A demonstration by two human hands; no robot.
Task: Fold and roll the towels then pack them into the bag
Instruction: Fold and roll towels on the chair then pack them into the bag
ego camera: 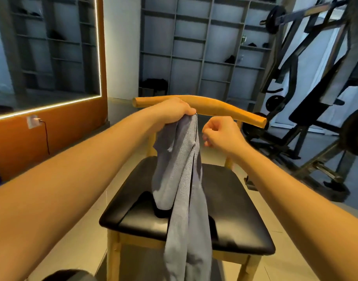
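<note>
Towel: the grey towel (pixel 182 179) is held up by its bunched top end and hangs in loose vertical folds. Its lower part is draped over the front edge of the chair seat (pixel 241 216) and falls past it toward the floor.
Left hand: the left hand (pixel 175 110) is closed round the gathered top of the cloth, knuckles up, just in front of the wooden back rail (pixel 218 108).
Right hand: the right hand (pixel 220 135) is curled, with thumb and forefinger drawn together. No cloth is seen between them. The fingertips lie just beside the towel's right edge, a little below the left grip.
Key relation: the long axis of the towel runs straight down from the left grip. Its free edge lies just to the left of the right hand, the only unoccupied hand. A second hold on that edge is judged necessary before the cloth can be spread for folding.
Stage: judged early, as the towel is neither folded nor rolled.
Bag: a flat dark shape (pixel 145 201) is seen on the seat behind the towel. Whether it is the bag cannot be told.
Surface: a glossy black padded seat on a pale wooden frame.
Room: a mirror (pixel 52 57) edged by a lit strip is set in an orange wall (pixel 22 142) to the left. Grey shelving (pixel 194 47) stands behind and a weight machine (pixel 316 57) to the right, on a tiled floor (pixel 82 230).
</note>
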